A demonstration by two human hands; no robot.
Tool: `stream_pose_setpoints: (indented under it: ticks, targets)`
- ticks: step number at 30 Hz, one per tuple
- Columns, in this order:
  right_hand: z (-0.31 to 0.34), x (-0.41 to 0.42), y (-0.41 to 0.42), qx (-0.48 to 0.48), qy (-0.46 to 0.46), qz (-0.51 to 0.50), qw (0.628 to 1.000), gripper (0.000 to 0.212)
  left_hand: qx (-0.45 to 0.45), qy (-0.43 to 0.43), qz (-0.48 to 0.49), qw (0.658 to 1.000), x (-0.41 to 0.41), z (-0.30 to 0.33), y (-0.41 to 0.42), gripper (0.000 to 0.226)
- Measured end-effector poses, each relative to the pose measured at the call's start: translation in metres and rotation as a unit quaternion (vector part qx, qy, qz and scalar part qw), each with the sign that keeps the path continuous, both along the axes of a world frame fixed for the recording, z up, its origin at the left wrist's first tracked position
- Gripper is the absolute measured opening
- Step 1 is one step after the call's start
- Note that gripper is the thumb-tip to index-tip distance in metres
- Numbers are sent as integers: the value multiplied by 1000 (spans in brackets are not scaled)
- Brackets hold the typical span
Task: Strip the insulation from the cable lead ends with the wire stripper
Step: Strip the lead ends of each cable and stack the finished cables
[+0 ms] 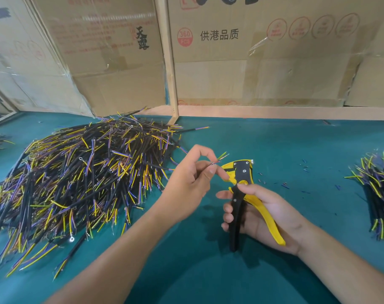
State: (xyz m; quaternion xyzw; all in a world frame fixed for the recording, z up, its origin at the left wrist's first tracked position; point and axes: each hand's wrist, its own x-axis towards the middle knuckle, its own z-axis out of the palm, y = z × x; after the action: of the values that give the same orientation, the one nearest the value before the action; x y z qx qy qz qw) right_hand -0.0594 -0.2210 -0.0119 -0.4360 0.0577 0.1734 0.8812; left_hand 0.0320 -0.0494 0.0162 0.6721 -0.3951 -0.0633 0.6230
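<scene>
Lead ends (222, 157) pinched in left hand (190, 183), pointing up-right, just left of stripper head | wire stripper (243, 194) upright, right hand (261, 212) curled round handles | next, likely: feed tips rightward into head | bench (274, 145).

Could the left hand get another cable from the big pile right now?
Probably not yet. The left hand already pinches a cable lead by the wire stripper. The big pile lies just beside it on the green table, nothing between.
</scene>
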Motion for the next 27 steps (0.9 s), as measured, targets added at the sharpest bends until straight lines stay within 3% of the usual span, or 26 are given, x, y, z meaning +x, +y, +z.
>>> stream_pose_setpoints:
  ticks: [12,22,27]
  targets:
    - [2,-1,2,-7,1,-7,1000,48,2,-1,-15,1000,-3,1,-3,6]
    - [4,-2,2,-3,8,-8,1000,45,48,-107,11,993,-4,-2,-4,10]
    - [4,-3,3,-6,8,-12,1000,47,47,-107,8,993,-4,1,-1,13]
